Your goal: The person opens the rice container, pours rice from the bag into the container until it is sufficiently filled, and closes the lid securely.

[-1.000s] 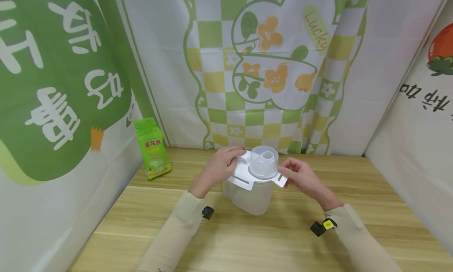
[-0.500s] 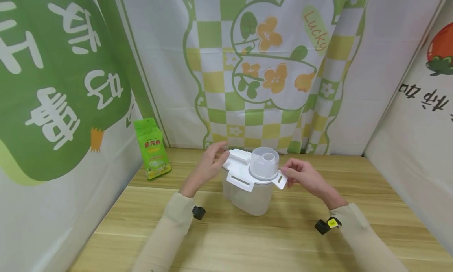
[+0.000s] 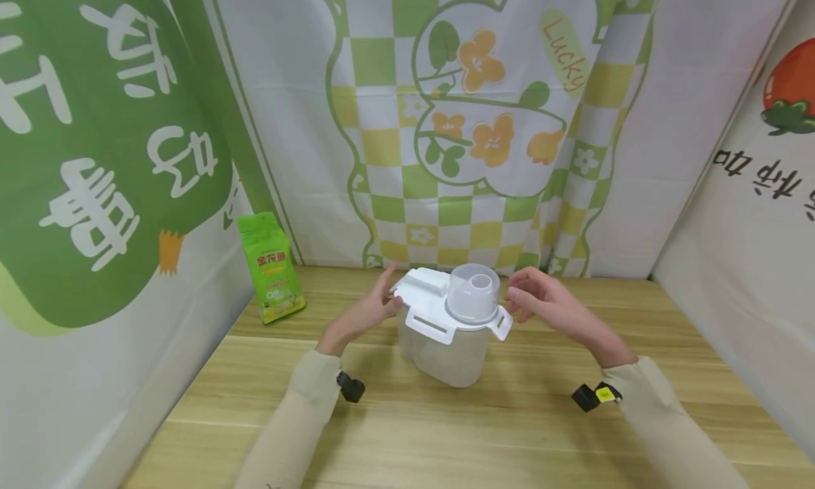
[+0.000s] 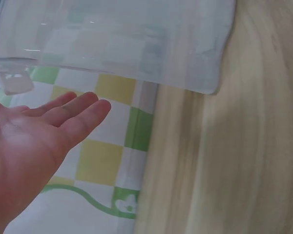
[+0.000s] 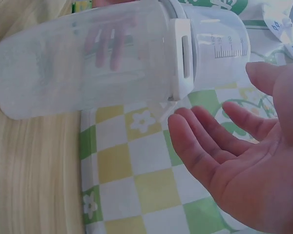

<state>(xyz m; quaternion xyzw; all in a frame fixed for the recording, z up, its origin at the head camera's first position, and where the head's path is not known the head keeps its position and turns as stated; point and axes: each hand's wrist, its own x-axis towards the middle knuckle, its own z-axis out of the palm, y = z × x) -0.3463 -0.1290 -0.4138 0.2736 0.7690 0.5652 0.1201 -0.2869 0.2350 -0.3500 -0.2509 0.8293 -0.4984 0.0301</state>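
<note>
A translucent storage container (image 3: 448, 358) stands upright on the wooden table, with a white lid (image 3: 420, 294) on top. On the lid sits a clear measuring cup (image 3: 472, 294), whose printed scale shows in the right wrist view. Slotted latch flaps stick out at the lid's front (image 3: 431, 326) and right end. My left hand (image 3: 366, 315) is at the container's left end, fingers apart; the left wrist view shows its fingers (image 4: 83, 117) extended near the container wall. Beside the right end is my right hand (image 3: 554, 308), fingers loosely bent and holding nothing (image 5: 254, 161).
A bright green packaged bag (image 3: 272, 266) stands at the table's back left. Printed cloth walls enclose the wooden table (image 3: 420, 439) at the back and both sides. A black wrist camera (image 3: 350, 387) is strapped to each forearm.
My left hand has left the lid's top and moved left, down to the container's left end. My right hand has let go of the right latch flap and drawn slightly away.
</note>
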